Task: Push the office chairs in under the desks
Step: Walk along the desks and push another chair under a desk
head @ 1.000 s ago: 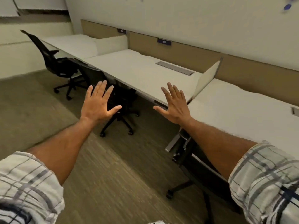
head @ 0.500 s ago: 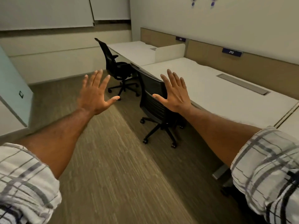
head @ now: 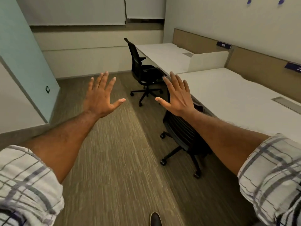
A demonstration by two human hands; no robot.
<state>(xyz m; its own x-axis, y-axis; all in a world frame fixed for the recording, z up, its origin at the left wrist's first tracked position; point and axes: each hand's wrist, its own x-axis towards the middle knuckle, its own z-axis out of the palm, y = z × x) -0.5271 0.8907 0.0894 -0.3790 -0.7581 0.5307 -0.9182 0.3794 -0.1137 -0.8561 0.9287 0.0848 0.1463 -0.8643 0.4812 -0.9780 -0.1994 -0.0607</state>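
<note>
Two black office chairs stand along a row of white desks on the right. The near chair (head: 182, 132) sits tucked against the near desk (head: 228, 95), partly hidden by my right forearm. The far chair (head: 143, 72) stands out from the far desk (head: 164, 54), its back turned towards the aisle. My left hand (head: 101, 97) and my right hand (head: 177, 95) are both raised in the air with fingers spread, palms forward, touching nothing. The far chair lies well beyond both hands.
A low white divider (head: 206, 61) separates the two desks, with tan panels (head: 260, 66) behind them. A pale green wall (head: 24, 54) juts in on the left. Striped carpet (head: 117, 152) runs down the aisle. My shoe tip (head: 155, 219) shows at the bottom.
My view has swung left and moved forward along the desks. The near chair has come close under my right arm, and the far chair is nearer. Both hands stay spread and raised.
</note>
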